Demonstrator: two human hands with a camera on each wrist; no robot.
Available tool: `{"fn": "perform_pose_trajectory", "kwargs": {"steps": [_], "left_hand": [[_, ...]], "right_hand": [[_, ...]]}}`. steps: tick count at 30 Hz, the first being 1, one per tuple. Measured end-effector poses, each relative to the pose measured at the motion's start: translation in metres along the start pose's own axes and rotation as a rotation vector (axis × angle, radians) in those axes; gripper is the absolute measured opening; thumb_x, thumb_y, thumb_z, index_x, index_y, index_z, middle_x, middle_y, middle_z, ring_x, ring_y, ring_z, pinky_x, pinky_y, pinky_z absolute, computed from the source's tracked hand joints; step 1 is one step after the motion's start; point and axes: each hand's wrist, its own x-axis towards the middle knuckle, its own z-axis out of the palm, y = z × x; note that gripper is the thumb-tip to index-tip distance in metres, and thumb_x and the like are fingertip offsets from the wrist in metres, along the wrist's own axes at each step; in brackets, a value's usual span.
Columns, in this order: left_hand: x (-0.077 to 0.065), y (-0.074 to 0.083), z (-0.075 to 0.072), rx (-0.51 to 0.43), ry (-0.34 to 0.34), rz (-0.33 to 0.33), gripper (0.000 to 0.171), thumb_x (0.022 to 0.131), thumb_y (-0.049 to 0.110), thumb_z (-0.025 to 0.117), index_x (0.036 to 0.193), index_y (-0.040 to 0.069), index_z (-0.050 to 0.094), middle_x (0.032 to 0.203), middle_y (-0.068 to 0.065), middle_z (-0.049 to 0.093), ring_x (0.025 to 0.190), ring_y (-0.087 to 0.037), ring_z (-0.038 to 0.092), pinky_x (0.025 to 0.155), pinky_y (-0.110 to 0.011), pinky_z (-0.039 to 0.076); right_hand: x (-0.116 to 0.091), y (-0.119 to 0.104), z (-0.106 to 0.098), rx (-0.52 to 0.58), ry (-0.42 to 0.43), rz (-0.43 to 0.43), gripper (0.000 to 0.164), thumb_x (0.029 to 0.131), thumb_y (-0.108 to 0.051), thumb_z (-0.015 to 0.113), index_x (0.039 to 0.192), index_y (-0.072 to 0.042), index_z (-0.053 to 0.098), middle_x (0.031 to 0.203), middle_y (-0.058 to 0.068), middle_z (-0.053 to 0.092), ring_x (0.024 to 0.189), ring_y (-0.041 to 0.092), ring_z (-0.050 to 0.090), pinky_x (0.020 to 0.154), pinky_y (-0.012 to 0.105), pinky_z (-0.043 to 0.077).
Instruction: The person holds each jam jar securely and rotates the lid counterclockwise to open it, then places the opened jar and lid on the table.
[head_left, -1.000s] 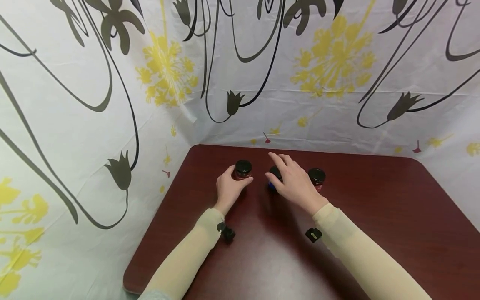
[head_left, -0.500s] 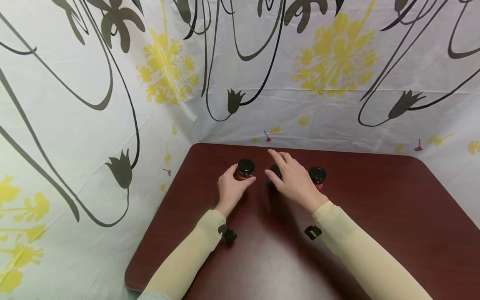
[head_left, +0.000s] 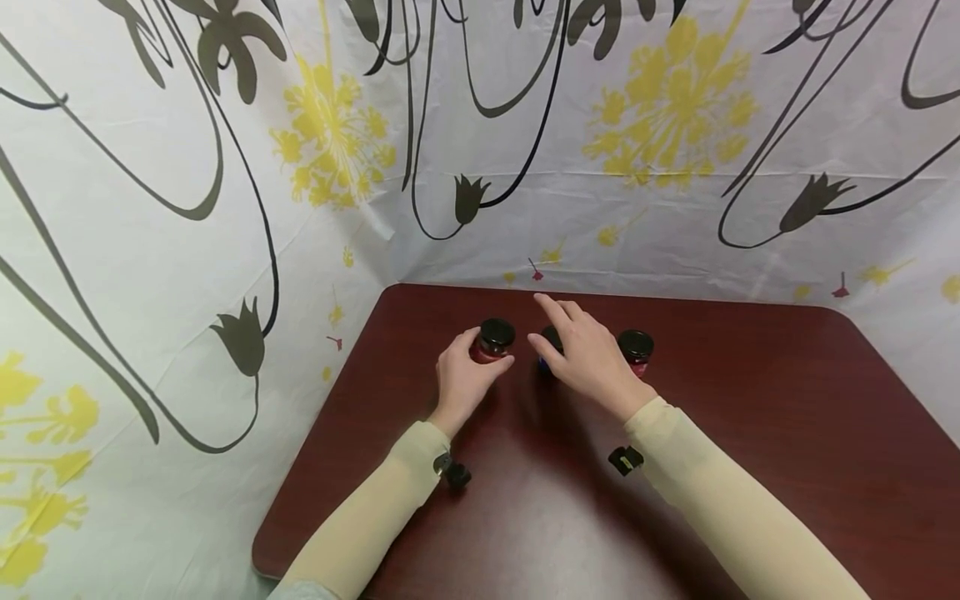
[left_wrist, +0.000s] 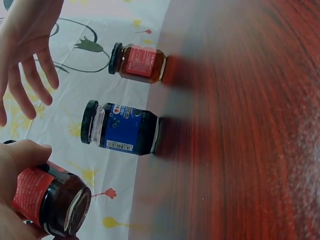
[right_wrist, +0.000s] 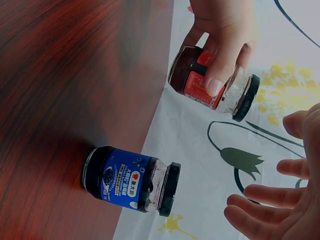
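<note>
My left hand (head_left: 459, 379) grips a glass jar with a black lid (head_left: 497, 335) and red label, thumb on one side and fingers on the other. In the left wrist view this jar (left_wrist: 37, 195) is tilted, its base showing off the table. My right hand (head_left: 592, 358) hovers with fingers spread, holding nothing. Below it stands a blue-labelled jar (right_wrist: 127, 177), upright on the table and partly hidden by that hand in the head view. Beyond the right hand's wrist side, another red-labelled jar (head_left: 636, 346) stands upright, its lower part partly covered.
All this happens over a dark red wooden table (head_left: 757, 417) with rounded corners. A white sheet (head_left: 510, 150) printed with flowers hangs along the back and left edges. Small black cameras (head_left: 626, 460) are strapped at both wrists.
My left hand has shifted slightly to the right with the red-labelled jar in its grip, closer to the blue-labelled one. The right hand stays almost in place, fingers still spread.
</note>
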Motion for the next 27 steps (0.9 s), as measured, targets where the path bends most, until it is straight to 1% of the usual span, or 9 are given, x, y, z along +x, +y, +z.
{"fn": "perform_pose_trajectory", "kwargs": {"steps": [5, 13, 21, 27], "left_hand": [[-0.001, 0.001, -0.002, 0.003, -0.012, 0.027, 0.059, 0.075, 0.042, 0.088, 0.125, 0.021, 0.066, 0.112, 0.005, 0.066, 0.102, -0.015, 0.063, 0.088, -0.041, 0.052], [-0.004, 0.004, -0.003, 0.030, -0.033, 0.051, 0.062, 0.075, 0.036, 0.090, 0.128, 0.015, 0.065, 0.113, -0.001, 0.065, 0.103, -0.020, 0.062, 0.091, -0.045, 0.050], [-0.007, 0.009, -0.006, 0.032, -0.038, 0.055, 0.057, 0.076, 0.039, 0.088, 0.121, 0.013, 0.065, 0.112, -0.001, 0.065, 0.103, -0.021, 0.061, 0.092, -0.047, 0.049], [-0.008, 0.010, -0.006, 0.048, -0.025, 0.086, 0.057, 0.075, 0.040, 0.089, 0.120, 0.013, 0.066, 0.110, -0.001, 0.065, 0.101, -0.020, 0.060, 0.091, -0.046, 0.048]], "right_hand": [[0.001, -0.001, 0.000, 0.001, -0.005, 0.002, 0.068, 0.101, -0.051, 0.054, 0.159, -0.023, 0.030, 0.142, 0.015, 0.050, 0.116, 0.035, 0.058, 0.088, 0.056, 0.051], [0.000, -0.001, 0.002, 0.013, 0.004, -0.003, 0.068, 0.101, -0.053, 0.053, 0.158, -0.023, 0.032, 0.138, 0.015, 0.052, 0.113, 0.034, 0.059, 0.086, 0.056, 0.052], [0.001, -0.002, 0.003, 0.018, 0.010, -0.002, 0.067, 0.100, -0.051, 0.054, 0.158, -0.023, 0.034, 0.136, 0.014, 0.053, 0.108, 0.034, 0.061, 0.083, 0.054, 0.053], [0.002, -0.002, 0.004, 0.024, 0.013, -0.003, 0.067, 0.100, -0.048, 0.058, 0.157, -0.023, 0.034, 0.136, 0.014, 0.054, 0.109, 0.034, 0.061, 0.083, 0.054, 0.053]]}}
